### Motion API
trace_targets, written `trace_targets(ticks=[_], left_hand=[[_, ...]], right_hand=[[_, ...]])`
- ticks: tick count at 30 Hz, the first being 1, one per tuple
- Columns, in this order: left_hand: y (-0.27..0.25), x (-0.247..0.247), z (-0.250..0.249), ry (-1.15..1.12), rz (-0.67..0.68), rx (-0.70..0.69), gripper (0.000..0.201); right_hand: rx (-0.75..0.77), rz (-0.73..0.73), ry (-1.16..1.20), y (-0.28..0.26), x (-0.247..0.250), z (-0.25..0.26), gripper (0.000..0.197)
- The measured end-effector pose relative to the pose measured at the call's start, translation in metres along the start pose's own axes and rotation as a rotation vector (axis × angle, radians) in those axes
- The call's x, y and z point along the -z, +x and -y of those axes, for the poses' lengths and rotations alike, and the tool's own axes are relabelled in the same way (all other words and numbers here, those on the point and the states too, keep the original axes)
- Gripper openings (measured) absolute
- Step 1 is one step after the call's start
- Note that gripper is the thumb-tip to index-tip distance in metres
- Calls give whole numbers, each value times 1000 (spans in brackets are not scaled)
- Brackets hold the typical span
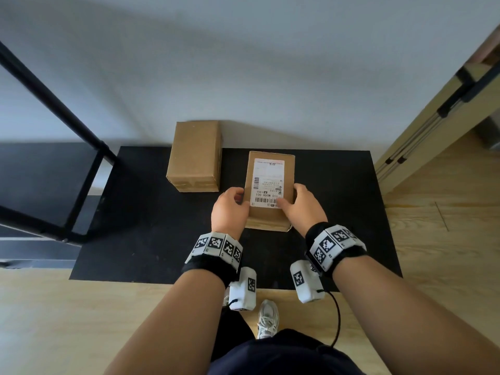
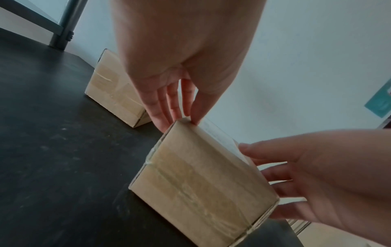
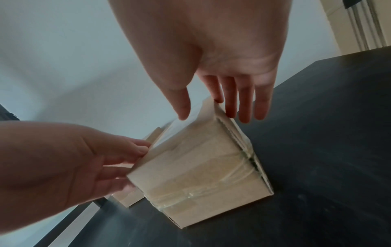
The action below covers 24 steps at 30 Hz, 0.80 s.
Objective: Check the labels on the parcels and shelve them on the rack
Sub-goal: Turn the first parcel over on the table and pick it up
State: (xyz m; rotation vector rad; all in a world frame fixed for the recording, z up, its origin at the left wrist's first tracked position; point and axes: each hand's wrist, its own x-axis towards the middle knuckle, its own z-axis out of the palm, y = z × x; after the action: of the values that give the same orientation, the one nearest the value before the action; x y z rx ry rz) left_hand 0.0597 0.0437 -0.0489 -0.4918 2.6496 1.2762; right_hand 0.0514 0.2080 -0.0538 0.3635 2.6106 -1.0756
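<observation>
Both hands, left hand (image 1: pixel 230 209) & right hand (image 1: pixel 303 207), clamped on labelled parcel (image 1: pixel 269 190) sides: thumbs off barcode, lift level w/ label up.

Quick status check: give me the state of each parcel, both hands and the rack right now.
Labelled parcel: on the black mat, label up, held from both sides.
Plain parcel: on the mat by the wall, untouched, no label showing.
Left hand: fingers against the labelled parcel's left side.
Right hand: fingers on its right side, thumb on the label.
Rack: at left, no parcel seen on it.
</observation>
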Motion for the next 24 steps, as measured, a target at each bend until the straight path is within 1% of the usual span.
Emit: trace_targets(ticks=[3,5,8,11,15,18,20,22,24], left_hand=[[0,0,-1,-23,24,33,38],[-1,3,-1,-46,26,42,38],[-3,7,-1,31,-11,-10,47],[0,10,-3,122,-21,-112,56],[6,12,-11,231,87,-180,66],[12,10,-14,379,166,-240,68],[17,7,-14,477,210,-253,68],[20,5,-14,538,253,-251,66],[20,4,-13,542,246,-266,63]], right_hand=[[-12,22,-32,2,0,1,69],[9,52,-49,6,4,3,71],[42,106,-93,12,10,8,70],[64,173,-157,20,16,13,70],[99,294,-224,28,25,18,76],[128,374,-277,31,31,20,72],[156,381,-341,32,32,21,69],[178,343,-388,32,32,21,67],[181,292,-406,32,32,20,63]])
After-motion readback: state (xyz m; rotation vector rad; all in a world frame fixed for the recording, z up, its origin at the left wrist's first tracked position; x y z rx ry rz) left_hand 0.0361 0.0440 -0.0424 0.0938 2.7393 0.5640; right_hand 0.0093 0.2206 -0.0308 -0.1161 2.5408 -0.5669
